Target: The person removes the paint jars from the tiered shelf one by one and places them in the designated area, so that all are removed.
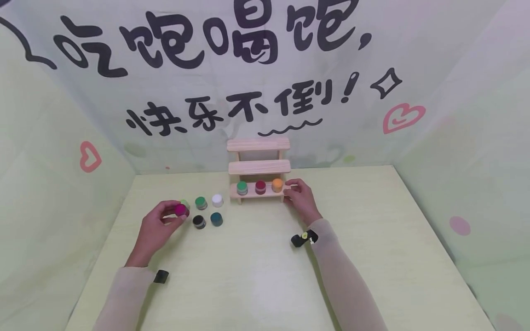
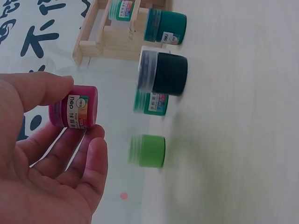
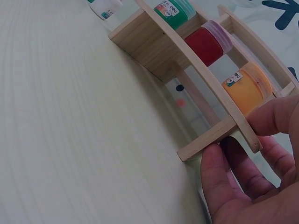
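Note:
A magenta paint jar (image 2: 86, 107) is held by my left hand (image 1: 154, 232) between the thumb and fingers, raised over the table at the left. Behind it a light green jar (image 2: 148, 150) stands on the table, partly covered in the head view. My right hand (image 1: 304, 202) grips the right end of a three-step wooden rack (image 1: 259, 167), thumb over the bottom step and fingers under it by the leg. On that step sit a green jar (image 1: 242, 187), a dark red jar (image 1: 260, 187) and an orange jar (image 3: 245, 88), the orange one right beside my thumb.
Near my left hand stand another green jar (image 1: 200, 202), a white jar (image 1: 217, 200), a black jar (image 1: 199, 222) and a teal jar (image 1: 216, 219). A printed cloth wall (image 1: 198, 151) rises right behind the rack, with more cloth at both sides of the pale table (image 1: 248, 276).

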Action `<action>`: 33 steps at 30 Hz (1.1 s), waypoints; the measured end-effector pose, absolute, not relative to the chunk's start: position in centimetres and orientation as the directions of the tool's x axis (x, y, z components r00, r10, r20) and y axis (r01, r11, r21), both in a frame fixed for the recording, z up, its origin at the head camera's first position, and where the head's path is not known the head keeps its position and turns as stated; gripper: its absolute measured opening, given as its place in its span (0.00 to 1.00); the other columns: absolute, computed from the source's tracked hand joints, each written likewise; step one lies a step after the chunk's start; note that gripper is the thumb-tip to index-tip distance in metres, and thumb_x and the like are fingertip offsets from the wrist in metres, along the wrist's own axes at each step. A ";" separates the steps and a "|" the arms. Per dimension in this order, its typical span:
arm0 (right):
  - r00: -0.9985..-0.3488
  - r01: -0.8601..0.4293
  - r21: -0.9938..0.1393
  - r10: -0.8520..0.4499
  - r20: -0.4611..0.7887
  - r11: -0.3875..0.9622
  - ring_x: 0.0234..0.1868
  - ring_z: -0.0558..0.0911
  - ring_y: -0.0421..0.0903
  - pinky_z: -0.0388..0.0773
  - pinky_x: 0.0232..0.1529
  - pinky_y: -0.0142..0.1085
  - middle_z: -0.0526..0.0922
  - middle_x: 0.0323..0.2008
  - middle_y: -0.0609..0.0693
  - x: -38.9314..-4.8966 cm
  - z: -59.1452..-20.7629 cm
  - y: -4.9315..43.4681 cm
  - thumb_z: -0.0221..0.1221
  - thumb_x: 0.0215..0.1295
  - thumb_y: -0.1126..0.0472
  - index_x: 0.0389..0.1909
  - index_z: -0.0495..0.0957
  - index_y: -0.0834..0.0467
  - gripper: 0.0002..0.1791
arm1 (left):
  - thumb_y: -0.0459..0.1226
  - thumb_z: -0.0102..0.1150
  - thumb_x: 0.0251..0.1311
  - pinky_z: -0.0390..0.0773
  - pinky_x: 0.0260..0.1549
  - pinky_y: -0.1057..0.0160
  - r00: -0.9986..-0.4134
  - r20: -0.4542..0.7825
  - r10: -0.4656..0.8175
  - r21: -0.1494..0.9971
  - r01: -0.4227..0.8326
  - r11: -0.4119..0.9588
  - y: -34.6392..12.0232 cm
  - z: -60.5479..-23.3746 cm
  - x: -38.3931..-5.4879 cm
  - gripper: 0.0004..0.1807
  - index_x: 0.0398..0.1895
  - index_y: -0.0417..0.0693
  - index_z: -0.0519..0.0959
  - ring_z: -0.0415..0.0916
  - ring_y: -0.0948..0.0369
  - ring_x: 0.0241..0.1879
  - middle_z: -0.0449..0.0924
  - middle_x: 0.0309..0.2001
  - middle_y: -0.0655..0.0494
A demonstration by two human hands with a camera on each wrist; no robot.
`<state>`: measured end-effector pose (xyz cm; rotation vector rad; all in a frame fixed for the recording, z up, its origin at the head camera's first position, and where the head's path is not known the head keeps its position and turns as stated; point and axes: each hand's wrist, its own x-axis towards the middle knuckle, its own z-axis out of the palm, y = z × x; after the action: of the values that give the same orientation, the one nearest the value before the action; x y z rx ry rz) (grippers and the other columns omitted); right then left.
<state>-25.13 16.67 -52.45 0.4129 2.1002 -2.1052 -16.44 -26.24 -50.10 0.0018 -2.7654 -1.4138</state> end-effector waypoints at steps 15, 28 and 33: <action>-0.959 0.265 -0.964 0.104 -0.265 -0.010 0.41 0.81 0.47 0.86 0.49 0.39 0.76 0.39 0.52 -25.0 -52.4 16.7 0.61 0.65 0.67 0.53 0.77 0.56 0.16 | 0.51 0.66 0.64 0.83 0.50 0.60 -0.992 -0.124 -0.005 0.739 -0.096 0.667 -28.0 -52.1 -15.5 0.30 0.67 0.52 0.73 0.80 0.47 0.55 0.81 0.59 0.44; -0.961 0.257 -0.966 0.104 -0.255 0.006 0.38 0.81 0.44 0.85 0.44 0.35 0.76 0.37 0.51 -25.1 -52.9 17.0 0.61 0.65 0.68 0.52 0.78 0.56 0.15 | 0.43 0.66 0.65 0.79 0.57 0.43 -0.988 -0.154 0.022 0.711 -0.095 0.696 -28.2 -53.3 -15.6 0.28 0.68 0.51 0.72 0.77 0.42 0.59 0.79 0.59 0.42; -0.962 0.256 -0.967 0.097 -0.254 0.005 0.38 0.82 0.45 0.85 0.45 0.36 0.77 0.37 0.52 -24.8 -52.7 16.9 0.61 0.65 0.68 0.52 0.78 0.56 0.16 | 0.44 0.67 0.65 0.79 0.57 0.42 -0.989 -0.149 0.026 0.706 -0.087 0.703 -28.2 -53.4 -15.6 0.29 0.68 0.51 0.72 0.78 0.42 0.59 0.80 0.58 0.43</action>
<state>-24.82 16.92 -52.67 0.3790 2.1419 -2.1053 -15.65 -28.24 -53.43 0.0547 -3.0335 -1.2706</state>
